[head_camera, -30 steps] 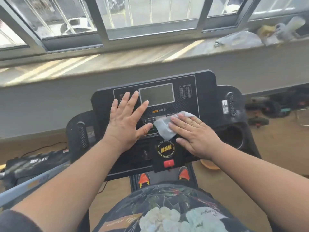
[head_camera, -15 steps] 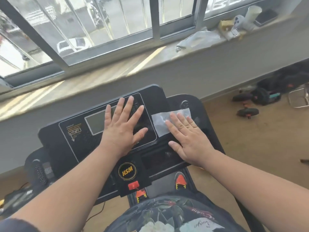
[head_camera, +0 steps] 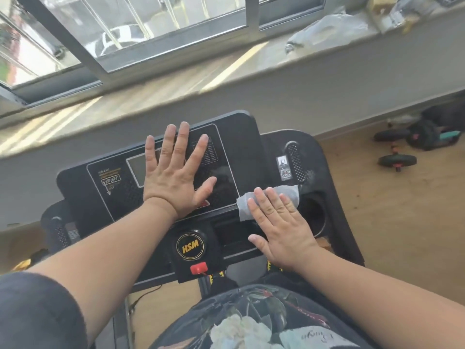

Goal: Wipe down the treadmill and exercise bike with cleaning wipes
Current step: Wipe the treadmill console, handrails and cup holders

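The black treadmill console (head_camera: 239,152) fills the middle of the head view, with a round HSM badge (head_camera: 190,245) and a red safety key (head_camera: 198,268) at its near edge. My left hand (head_camera: 176,172) lies flat with spread fingers on the display panel. My right hand (head_camera: 279,225) presses a white cleaning wipe (head_camera: 286,195) flat against the console's right side, beside the round cup holder (head_camera: 313,215). Straight fingers cover most of the wipe; its left and far edges stick out.
A grey windowsill (head_camera: 176,79) with a plastic bag (head_camera: 327,31) runs behind the console below the window. Dumbbells (head_camera: 395,157) and dark gear lie on the wooden floor at the right. Speaker grilles sit on both console wings.
My right hand has slid the wipe down and right, from beside the display toward the cup holder. The left hand stays flat on the display. The view has tilted.
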